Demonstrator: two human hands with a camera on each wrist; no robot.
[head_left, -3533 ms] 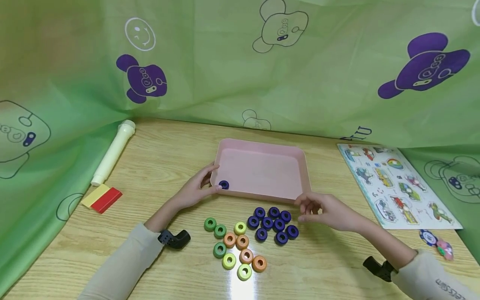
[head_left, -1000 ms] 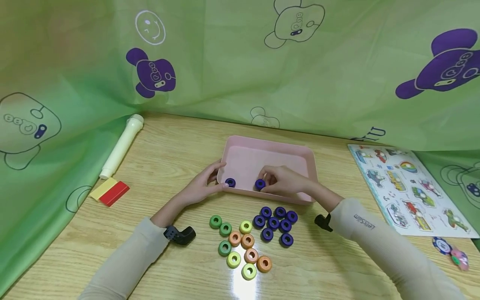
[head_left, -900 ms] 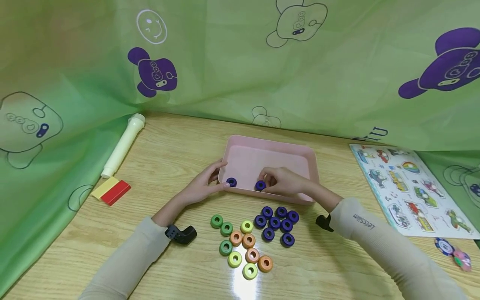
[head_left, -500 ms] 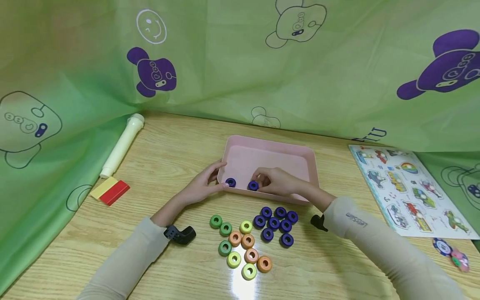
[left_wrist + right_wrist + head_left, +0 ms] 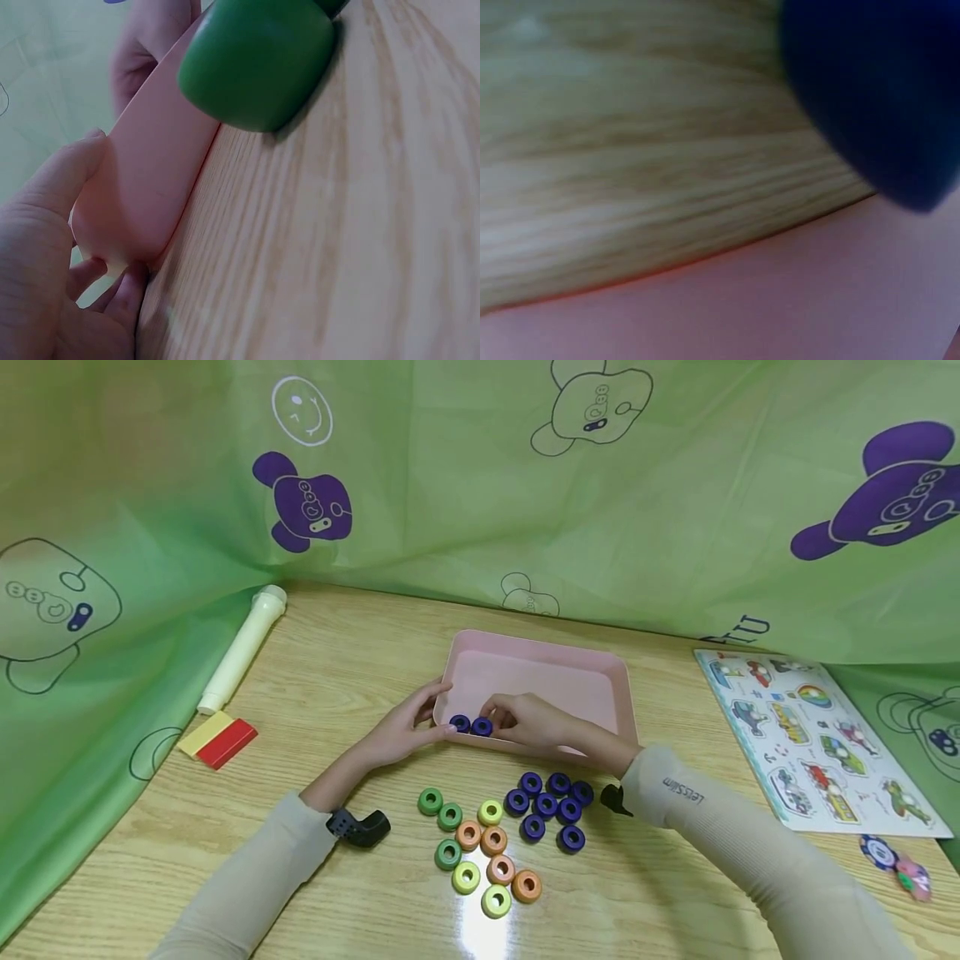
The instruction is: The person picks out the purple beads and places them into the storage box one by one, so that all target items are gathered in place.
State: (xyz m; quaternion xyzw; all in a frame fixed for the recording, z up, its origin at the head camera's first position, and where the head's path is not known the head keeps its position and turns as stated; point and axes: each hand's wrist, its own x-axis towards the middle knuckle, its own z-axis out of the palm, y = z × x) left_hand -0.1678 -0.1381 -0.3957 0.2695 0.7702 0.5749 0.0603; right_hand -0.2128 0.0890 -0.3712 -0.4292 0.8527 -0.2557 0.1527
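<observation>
"Pink is the tray (image 5: 566, 681) on the worktop (image 5: 330, 660). Which hand is holding it?"

"It is the left hand (image 5: 401, 731). Its grip is closed around the near left corner: the thumb lies at the near wall, and the fingers are bent around the left side. The left wrist view shows this also."

"And what does the right hand (image 5: 528, 720) have?"

"It is inside the tray, and its grip pinches one dark purple ring (image 5: 483, 732), close to the near wall. The right wrist view is blurred and gives mostly the pink wall and a dark blue shape."

"Is this ring alone in the tray?"

"No, a second purple ring (image 5: 462, 729) sits just beside it, in the near left corner, by the left thumb. If the two rings touch, I cannot tell."

"What lies outside the tray?"

"On the person's side, eight purple rings (image 5: 544, 815) make a loose group. To the left of them are three green rings (image 5: 448, 863), three yellow rings (image 5: 496, 912) and four orange rings (image 5: 501, 880), all with the hole upward."

"And farther away?"

"At the left, a pale tube (image 5: 240, 652) and a yellow and red block (image 5: 223, 745). At the right, a picture board (image 5: 810, 743)."
</observation>
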